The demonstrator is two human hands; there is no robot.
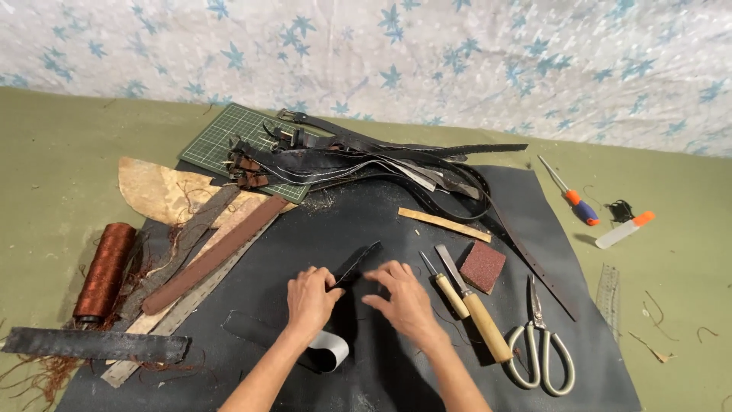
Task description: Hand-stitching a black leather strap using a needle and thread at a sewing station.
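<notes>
My left hand (310, 300) pinches the near end of a short black leather strip (360, 262) that lies slanted on the dark leather sheet (320, 229). My right hand (404, 297) rests beside it with fingers spread, fingertips touching the sheet just right of the strip. Under my left wrist a black strap curls up, showing its pale underside (329, 351). Two wooden-handled tools (469, 299) lie just right of my right hand.
Scissors (540, 347) and a red-brown sanding block (482, 266) lie right. A pile of black belts (358, 159) covers a green cutting mat (221, 137) at the back. Brown strap (213, 255), metal ruler (179, 313), copper thread spool (104, 271) left. Screwdriver (570, 192) far right.
</notes>
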